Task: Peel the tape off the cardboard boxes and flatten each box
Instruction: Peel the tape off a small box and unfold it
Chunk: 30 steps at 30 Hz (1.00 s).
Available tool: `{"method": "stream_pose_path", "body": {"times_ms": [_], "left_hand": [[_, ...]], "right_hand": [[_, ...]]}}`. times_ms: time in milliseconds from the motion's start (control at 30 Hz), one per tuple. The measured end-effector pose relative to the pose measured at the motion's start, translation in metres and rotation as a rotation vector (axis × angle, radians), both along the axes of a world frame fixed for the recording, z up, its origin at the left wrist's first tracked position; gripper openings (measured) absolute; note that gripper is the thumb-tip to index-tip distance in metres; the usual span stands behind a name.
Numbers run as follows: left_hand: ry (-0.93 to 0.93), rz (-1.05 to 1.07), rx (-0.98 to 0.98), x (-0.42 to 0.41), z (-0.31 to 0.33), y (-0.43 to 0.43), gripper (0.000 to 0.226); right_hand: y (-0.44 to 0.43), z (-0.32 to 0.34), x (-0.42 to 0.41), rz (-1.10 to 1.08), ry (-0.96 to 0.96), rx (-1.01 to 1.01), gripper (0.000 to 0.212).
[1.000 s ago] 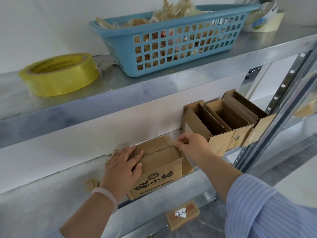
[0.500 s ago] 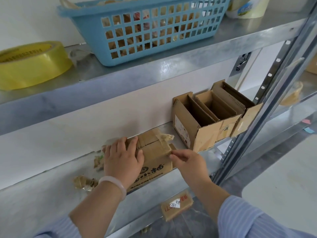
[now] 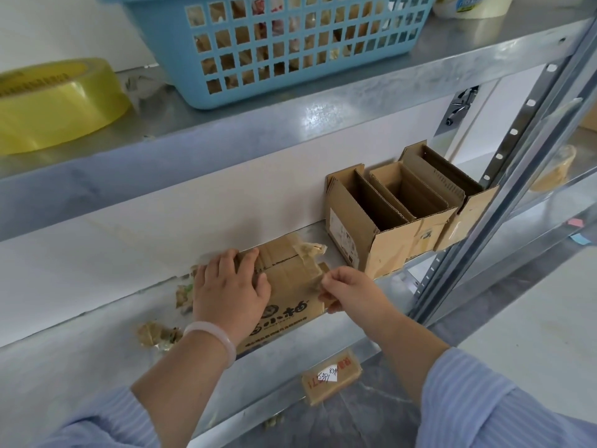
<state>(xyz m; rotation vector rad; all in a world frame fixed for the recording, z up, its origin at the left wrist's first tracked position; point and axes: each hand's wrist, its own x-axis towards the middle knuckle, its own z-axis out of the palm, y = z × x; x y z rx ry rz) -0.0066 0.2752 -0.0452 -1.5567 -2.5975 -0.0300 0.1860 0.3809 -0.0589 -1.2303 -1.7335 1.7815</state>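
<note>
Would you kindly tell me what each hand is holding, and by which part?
The right hand pinches loose tape at the right end of the box; the left hand only presses on its top.

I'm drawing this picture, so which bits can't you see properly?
Head view:
- Blue basket: lattice wall hides its contents; top edge cuts it off.
- Yellow tape roll: cut off by left edge.
- Printed cardboard box: left hand covers part of the print.
- Tape the right hand pinches: mostly hidden by its fingers.
</note>
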Motion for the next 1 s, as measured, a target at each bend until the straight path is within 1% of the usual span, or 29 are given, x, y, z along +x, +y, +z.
{"method": "stream_pose_path", "body": {"times_ms": [33, 67, 100, 200, 267, 333, 467, 567, 600, 667, 700, 733, 767, 800, 833, 867, 933, 1000], "left_hand": [[0.002, -0.005, 0.000, 0.000, 0.000, 0.000, 0.053], [0.003, -0.009, -0.001, 0.000, 0.000, 0.000, 0.054], [0.003, -0.013, 0.000, -0.001, 0.000, -0.001, 0.054], [0.003, -0.021, 0.007, -0.001, 0.001, -0.002, 0.054], [0.008, -0.021, 0.003, 0.000, 0.001, -0.002, 0.055], [0.008, -0.021, -0.001, 0.000, 0.000, -0.002, 0.055], [0.011, -0.018, 0.011, 0.001, 0.001, -0.001, 0.055], [0.017, -0.026, 0.016, 0.000, 0.002, -0.002, 0.060], [0.019, -0.029, 0.020, 0.000, 0.002, -0.002, 0.061], [0.021, -0.036, 0.026, -0.001, 0.002, -0.004, 0.062], [0.019, -0.039, 0.031, 0.000, 0.002, -0.004, 0.062], [0.015, -0.042, 0.034, 0.000, 0.002, -0.004, 0.062], [0.012, -0.044, 0.034, 0.000, 0.002, -0.004, 0.062], [0.011, -0.045, 0.033, 0.000, 0.002, -0.004, 0.062], [0.013, -0.045, 0.031, -0.001, 0.002, -0.005, 0.061], [0.015, -0.045, 0.029, -0.001, 0.002, -0.005, 0.061], [0.020, -0.046, 0.028, -0.001, 0.002, -0.005, 0.062], [0.017, -0.047, 0.032, -0.002, 0.003, -0.005, 0.061]], "right_hand": [[0.001, 0.003, 0.001, -0.019, 0.093, -0.094, 0.017], [0.003, 0.006, 0.001, -0.030, 0.159, -0.146, 0.017], [0.006, 0.008, 0.001, -0.030, 0.174, -0.142, 0.018], [0.015, 0.015, -0.001, -0.039, 0.086, -0.003, 0.013], [0.022, 0.018, -0.003, -0.065, 0.084, 0.030, 0.007], [0.026, 0.020, -0.005, -0.062, 0.029, 0.117, 0.010], [0.030, 0.021, -0.015, -0.100, -0.176, 0.389, 0.013], [0.034, 0.023, -0.021, -0.057, -0.279, 0.544, 0.017], [0.036, 0.024, -0.023, -0.040, -0.272, 0.562, 0.021], [0.040, 0.027, -0.025, 0.025, -0.244, 0.527, 0.052], [0.042, 0.028, -0.026, 0.093, -0.266, 0.512, 0.060], [0.043, 0.030, -0.026, 0.175, -0.311, 0.533, 0.056], [0.043, 0.031, -0.027, 0.245, -0.362, 0.575, 0.043], [0.043, 0.032, -0.028, 0.278, -0.402, 0.627, 0.029], [0.043, 0.034, -0.029, 0.286, -0.417, 0.667, 0.020], [0.042, 0.036, -0.029, 0.285, -0.415, 0.704, 0.018], [0.039, 0.035, -0.027, 0.276, -0.392, 0.768, 0.021], [0.036, 0.033, -0.024, 0.234, -0.326, 0.774, 0.024]]}}
